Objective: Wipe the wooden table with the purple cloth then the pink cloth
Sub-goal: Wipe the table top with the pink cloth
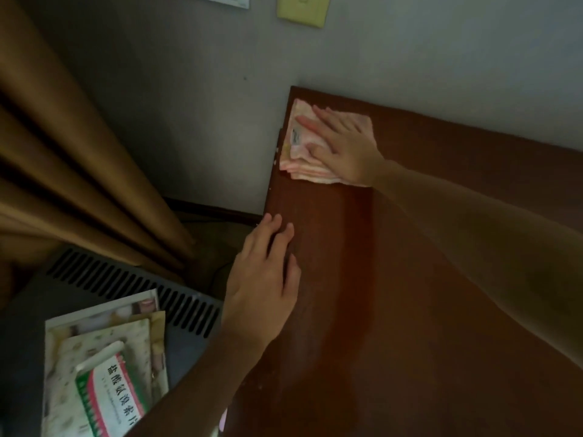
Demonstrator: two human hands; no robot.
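1. far left: brown curtain [79, 171] hangs in folds, next to a grey wall [189, 105].
2. below it, a grey vented unit [132, 288] w/ papers [104, 351] stacked on top; a green-red-white box [110, 395] w/ printed characters lies on the papers.
3. left hand [265, 275] rests flat on the left edge of the wooden surface [394, 310], fingers straight & close together, holding nothing.
4. pink cloth [303, 146], folded in layers, lies at the far left corner of the surface, near the wall.
5. right hand [344, 143] presses flat on the pink cloth, fingers spread & straight, grip not curled round it; forearm runs off to the right.
6. purple cloth not in view.
7. top: pale green plate [303, 9] on the wall.
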